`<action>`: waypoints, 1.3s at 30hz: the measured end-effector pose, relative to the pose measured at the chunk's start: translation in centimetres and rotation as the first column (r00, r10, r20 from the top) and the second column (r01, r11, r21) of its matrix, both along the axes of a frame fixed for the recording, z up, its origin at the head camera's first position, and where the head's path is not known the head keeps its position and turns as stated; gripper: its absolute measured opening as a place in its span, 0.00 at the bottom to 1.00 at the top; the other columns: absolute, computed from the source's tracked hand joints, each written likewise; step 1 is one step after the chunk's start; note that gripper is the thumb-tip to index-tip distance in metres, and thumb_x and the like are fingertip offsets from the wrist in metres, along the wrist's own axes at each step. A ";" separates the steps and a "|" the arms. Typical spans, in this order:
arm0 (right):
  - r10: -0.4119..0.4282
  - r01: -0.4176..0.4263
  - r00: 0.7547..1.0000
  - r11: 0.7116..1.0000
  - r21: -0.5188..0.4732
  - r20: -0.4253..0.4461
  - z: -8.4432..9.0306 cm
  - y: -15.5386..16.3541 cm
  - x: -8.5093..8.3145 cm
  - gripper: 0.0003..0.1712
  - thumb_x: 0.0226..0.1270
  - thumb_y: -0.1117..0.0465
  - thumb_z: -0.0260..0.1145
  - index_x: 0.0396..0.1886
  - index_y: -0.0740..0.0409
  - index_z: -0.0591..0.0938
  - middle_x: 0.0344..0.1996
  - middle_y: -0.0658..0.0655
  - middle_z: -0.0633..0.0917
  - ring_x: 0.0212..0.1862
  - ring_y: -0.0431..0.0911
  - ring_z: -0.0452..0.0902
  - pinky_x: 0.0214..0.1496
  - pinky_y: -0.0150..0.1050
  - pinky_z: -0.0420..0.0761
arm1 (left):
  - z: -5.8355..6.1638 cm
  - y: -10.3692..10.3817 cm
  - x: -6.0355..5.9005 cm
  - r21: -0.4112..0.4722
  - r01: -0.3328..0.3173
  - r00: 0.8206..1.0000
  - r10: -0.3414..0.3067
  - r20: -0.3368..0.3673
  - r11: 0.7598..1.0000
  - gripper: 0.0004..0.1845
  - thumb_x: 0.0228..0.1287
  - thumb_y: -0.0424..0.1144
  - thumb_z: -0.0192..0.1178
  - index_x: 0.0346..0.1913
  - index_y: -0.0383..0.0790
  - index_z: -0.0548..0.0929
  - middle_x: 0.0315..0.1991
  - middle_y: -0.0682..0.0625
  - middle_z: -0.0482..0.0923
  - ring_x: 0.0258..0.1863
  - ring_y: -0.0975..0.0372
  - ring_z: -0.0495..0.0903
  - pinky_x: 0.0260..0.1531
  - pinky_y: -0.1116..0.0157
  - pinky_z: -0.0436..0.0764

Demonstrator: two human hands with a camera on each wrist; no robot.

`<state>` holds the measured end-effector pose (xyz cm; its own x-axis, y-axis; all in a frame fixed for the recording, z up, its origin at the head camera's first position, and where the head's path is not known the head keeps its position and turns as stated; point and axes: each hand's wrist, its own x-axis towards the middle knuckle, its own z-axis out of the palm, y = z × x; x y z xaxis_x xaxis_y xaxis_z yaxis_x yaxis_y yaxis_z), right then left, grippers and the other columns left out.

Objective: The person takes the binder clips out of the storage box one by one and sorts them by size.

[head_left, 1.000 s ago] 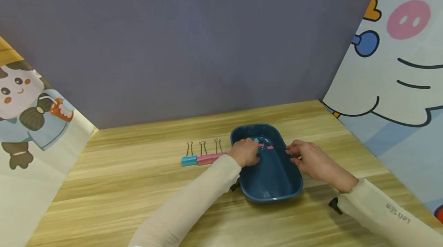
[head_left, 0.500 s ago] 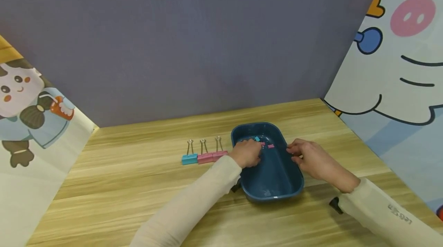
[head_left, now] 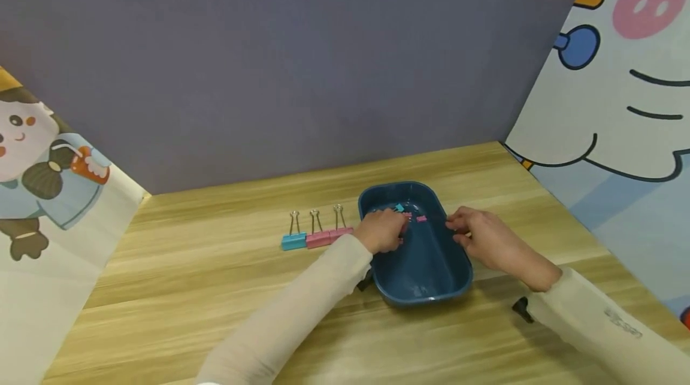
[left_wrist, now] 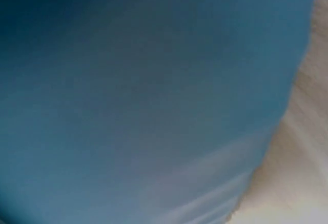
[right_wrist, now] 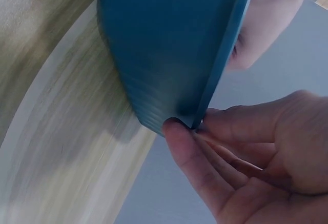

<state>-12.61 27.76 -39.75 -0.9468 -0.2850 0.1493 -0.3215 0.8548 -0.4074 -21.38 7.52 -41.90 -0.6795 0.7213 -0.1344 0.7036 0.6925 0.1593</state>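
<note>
A dark blue plastic tray [head_left: 431,280] sits on the wooden table, with a teal binder clip [head_left: 399,208] and a pink binder clip [head_left: 421,218] at its far end. My left hand [head_left: 384,230] reaches over the tray's left rim. Its curled fingers come down by another pink clip [head_left: 406,215], and the grip itself is hidden. My right hand [head_left: 474,234] pinches the tray's right rim. In the right wrist view its thumb [right_wrist: 179,147] lies under the rim [right_wrist: 215,80] and its fingers [right_wrist: 236,131] lie over it. The left wrist view is a blur of blue tray wall [left_wrist: 154,101].
Three binder clips lie in a row left of the tray, handles up: a teal clip [head_left: 293,242], a pink clip [head_left: 318,239] and another pink clip [head_left: 339,232]. A purple wall stands behind, and cartoon panels [head_left: 620,103] close both sides.
Both hands stay where they were, the left in the tray and the right on its rim. Only the head view has shifted a little.
</note>
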 end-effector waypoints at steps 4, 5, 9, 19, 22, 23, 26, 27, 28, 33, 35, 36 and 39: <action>-0.005 0.006 1.000 1.000 0.017 -0.025 0.4 -0.3 -0.1 0.14 0.57 0.73 0.66 0.44 0.72 0.82 0.42 0.62 0.83 0.45 0.57 0.80 0.41 0.47 0.80 | -0.1 -0.2 -0.2 0.004 0.021 0.997 -0.021 -0.073 1.000 0.09 0.58 0.37 0.65 0.24 0.49 0.76 0.22 0.58 0.72 0.22 0.65 0.72 0.22 0.66 0.72; -0.007 0.007 1.000 1.000 0.016 -0.025 0.3 -0.4 -0.1 0.14 0.57 0.73 0.67 0.44 0.71 0.81 0.41 0.62 0.84 0.44 0.57 0.80 0.40 0.46 0.80 | -0.3 -0.3 -0.1 0.007 0.027 0.996 -0.026 -0.085 1.000 0.10 0.57 0.36 0.65 0.23 0.49 0.76 0.21 0.58 0.72 0.22 0.65 0.72 0.21 0.66 0.72; -0.015 0.015 1.000 1.000 0.003 -0.014 -0.1 -0.3 0.3 0.14 0.56 0.73 0.67 0.44 0.69 0.79 0.39 0.63 0.85 0.43 0.57 0.81 0.38 0.45 0.80 | -0.9 -0.1 0.2 0.023 0.043 0.993 -0.041 -0.108 0.999 0.09 0.53 0.36 0.68 0.23 0.49 0.77 0.20 0.59 0.71 0.21 0.65 0.71 0.20 0.67 0.71; -0.056 0.057 0.998 0.998 0.023 -0.035 -0.7 -0.8 0.6 0.14 0.53 0.77 0.66 0.42 0.72 0.80 0.39 0.63 0.83 0.43 0.59 0.80 0.40 0.50 0.80 | 1.5 -2.3 0.2 0.111 0.056 0.989 -0.040 -0.142 0.992 0.06 0.56 0.37 0.66 0.27 0.50 0.80 0.25 0.61 0.74 0.23 0.69 0.71 0.22 0.72 0.71; -0.059 0.062 0.997 0.997 0.049 -0.045 -0.9 -1.2 0.5 0.13 0.52 0.77 0.67 0.41 0.73 0.82 0.39 0.63 0.82 0.43 0.60 0.79 0.40 0.51 0.79 | 2.5 -3.8 0.0 0.148 0.084 0.986 -0.060 -0.158 0.985 0.04 0.57 0.37 0.66 0.34 0.49 0.82 0.28 0.60 0.75 0.26 0.69 0.71 0.24 0.74 0.70; -0.056 0.059 0.997 0.997 0.054 -0.046 -0.9 -1.3 0.4 0.13 0.52 0.77 0.67 0.40 0.73 0.82 0.40 0.62 0.82 0.43 0.61 0.79 0.40 0.51 0.79 | 2.8 -4.3 -0.1 0.163 0.090 0.985 -0.063 -0.163 0.982 0.04 0.57 0.37 0.66 0.35 0.48 0.82 0.28 0.60 0.75 0.27 0.69 0.71 0.25 0.74 0.70; -0.057 0.059 0.998 0.997 0.057 -0.042 -1.1 -1.5 0.5 0.14 0.51 0.77 0.67 0.41 0.73 0.82 0.40 0.62 0.82 0.43 0.60 0.79 0.40 0.51 0.79 | 3.2 -5.5 0.0 0.204 0.101 0.982 -0.065 -0.176 0.974 0.06 0.57 0.38 0.66 0.37 0.49 0.82 0.29 0.61 0.75 0.28 0.70 0.71 0.27 0.75 0.70; -0.059 0.062 0.997 0.996 0.058 -0.041 -1.1 -1.6 0.5 0.14 0.51 0.77 0.67 0.41 0.74 0.82 0.40 0.62 0.82 0.42 0.60 0.80 0.39 0.51 0.79 | 3.2 -5.8 0.0 0.216 0.103 0.982 -0.064 -0.179 0.971 0.05 0.58 0.38 0.66 0.37 0.49 0.82 0.28 0.61 0.75 0.28 0.70 0.71 0.27 0.75 0.71; -0.061 0.063 0.997 0.996 0.058 -0.039 -1.2 -1.6 0.6 0.14 0.51 0.77 0.67 0.41 0.74 0.82 0.40 0.62 0.82 0.41 0.58 0.80 0.39 0.50 0.80 | 3.3 -6.1 0.1 0.223 0.099 0.982 -0.059 -0.181 0.970 0.05 0.58 0.38 0.66 0.37 0.49 0.82 0.28 0.61 0.75 0.28 0.71 0.71 0.28 0.74 0.71; -0.070 0.072 0.997 0.995 0.067 -0.023 -1.2 -1.8 0.7 0.12 0.51 0.76 0.66 0.39 0.74 0.83 0.42 0.63 0.81 0.33 0.49 0.81 0.33 0.44 0.80 | 3.7 -8.2 0.4 0.242 0.074 0.985 -0.033 -0.171 0.968 0.03 0.60 0.38 0.64 0.35 0.49 0.82 0.29 0.60 0.75 0.28 0.70 0.73 0.27 0.73 0.72; -0.078 0.080 0.997 0.995 0.065 -0.027 -1.1 -1.9 0.7 0.12 0.51 0.76 0.67 0.38 0.74 0.83 0.42 0.63 0.80 0.31 0.47 0.80 0.32 0.43 0.80 | 3.9 -8.9 0.3 0.236 0.064 0.986 -0.025 -0.165 0.970 0.02 0.59 0.38 0.64 0.35 0.48 0.82 0.29 0.60 0.76 0.28 0.70 0.73 0.28 0.72 0.73; -0.081 0.083 0.996 0.994 0.066 -0.035 -1.1 -1.9 0.7 0.13 0.50 0.75 0.67 0.38 0.74 0.83 0.41 0.63 0.80 0.31 0.47 0.80 0.31 0.43 0.80 | 3.9 -9.2 0.2 0.232 0.065 0.986 -0.026 -0.167 0.970 0.02 0.59 0.38 0.64 0.34 0.48 0.81 0.29 0.60 0.77 0.28 0.70 0.74 0.28 0.73 0.73; -0.079 0.083 0.995 0.994 0.072 -0.058 -0.9 -2.0 0.5 0.13 0.50 0.75 0.67 0.38 0.73 0.83 0.40 0.63 0.80 0.30 0.47 0.80 0.30 0.43 0.79 | 4.2 -9.7 -0.2 0.224 0.078 0.985 -0.041 -0.169 0.971 0.02 0.59 0.35 0.64 0.34 0.46 0.82 0.30 0.58 0.79 0.28 0.70 0.74 0.30 0.73 0.74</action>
